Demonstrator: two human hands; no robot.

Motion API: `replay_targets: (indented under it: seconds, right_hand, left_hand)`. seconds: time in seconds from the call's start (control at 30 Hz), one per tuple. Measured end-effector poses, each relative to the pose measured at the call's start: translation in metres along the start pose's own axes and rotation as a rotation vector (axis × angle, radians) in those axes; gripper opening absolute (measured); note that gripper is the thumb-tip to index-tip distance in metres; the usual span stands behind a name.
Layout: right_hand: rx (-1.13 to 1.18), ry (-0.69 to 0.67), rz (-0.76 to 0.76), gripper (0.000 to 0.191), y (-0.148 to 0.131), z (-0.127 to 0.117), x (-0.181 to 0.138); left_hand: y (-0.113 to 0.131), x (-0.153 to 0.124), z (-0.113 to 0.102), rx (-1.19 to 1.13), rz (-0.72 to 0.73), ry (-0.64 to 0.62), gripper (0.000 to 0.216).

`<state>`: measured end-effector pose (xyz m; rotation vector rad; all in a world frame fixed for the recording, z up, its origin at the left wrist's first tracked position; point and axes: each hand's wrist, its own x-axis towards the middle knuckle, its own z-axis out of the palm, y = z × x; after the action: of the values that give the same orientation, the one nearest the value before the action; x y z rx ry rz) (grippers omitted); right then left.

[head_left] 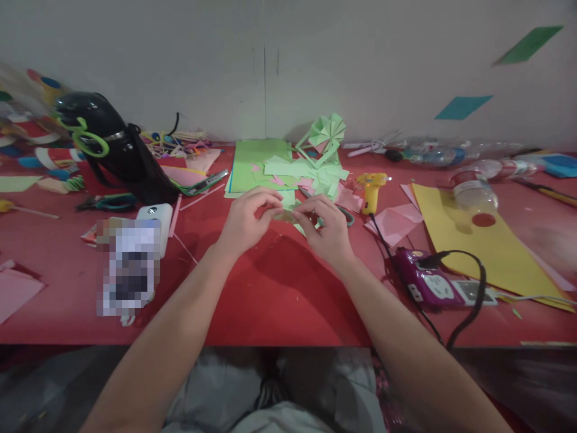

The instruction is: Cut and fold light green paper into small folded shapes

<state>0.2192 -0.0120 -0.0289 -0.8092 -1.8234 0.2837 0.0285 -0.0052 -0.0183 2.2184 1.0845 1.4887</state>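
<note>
Red covers the tabletop (288, 288), whose front edge crosses above the person's grey trousers (207, 385). Near that edge, on the right, lies a purple power socket (419, 273) with a black cable plugged in; on the left is a pixelated, phone-like object (133, 264), overlapping a white device (164, 225). Farther in, over the middle of the table, the left hand (252, 218) and right hand (328, 231) face each other, each pinching one end of a small pale-green piece (283, 215) between thumb and fingers; its material is too blurred to tell. Scissors (351, 221) lie partly hidden behind the right hand. Beyond them, to the right, are a yellow glue gun (372, 189) and crumpled pink paper (394, 222). Behind the hands, pale-green and pink scraps are strewn over stacked green sheets (252, 153), and just beside these stands a pleated pale-green paper construction (331, 133). At the back, a pale wall (180, 60) bears a green paper diamond (532, 45) and a teal one.
</note>
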Motion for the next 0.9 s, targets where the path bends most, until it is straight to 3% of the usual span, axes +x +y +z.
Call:
replay_targets:
  seconds: [0.27, 0.9]
  right_hand:
    - [0.011, 0.007, 0.012, 0.012, 0.001, 0.0003, 0.0004]
    - [0.097, 0.054, 0.084, 0.005, 0.0062, 0.0039, -0.0005]
  left_hand:
    - [-0.007, -0.0018, 0.0029, -0.164, -0.226, -0.049, 0.027]
    - [-0.001, -0.0006, 0.002, -0.238, -0.273, -0.014, 0.032]
